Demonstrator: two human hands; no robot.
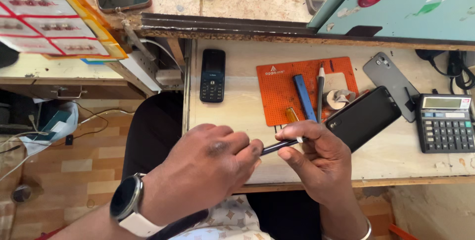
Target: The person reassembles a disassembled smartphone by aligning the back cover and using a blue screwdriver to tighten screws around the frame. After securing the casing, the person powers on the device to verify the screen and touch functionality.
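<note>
From the head camera, the left hand (210, 163) is curled nearly closed, its fingertips pinching one end of a thin dark tool (277, 146) over the near edge of the workbench (237, 121). The right hand (316, 156) is half closed, thumb and forefinger gripping the tool's other end. A black smartphone (363, 116) lies just right of it, beside an orange mat (279, 91).

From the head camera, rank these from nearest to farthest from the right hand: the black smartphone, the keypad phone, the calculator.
Measured from the right hand:
1. Black smartphone, lying face down on the bench just beyond and to the right of the hand.
2. Keypad phone, farther back on the left side of the bench.
3. Calculator, at the bench's far right edge.
</note>
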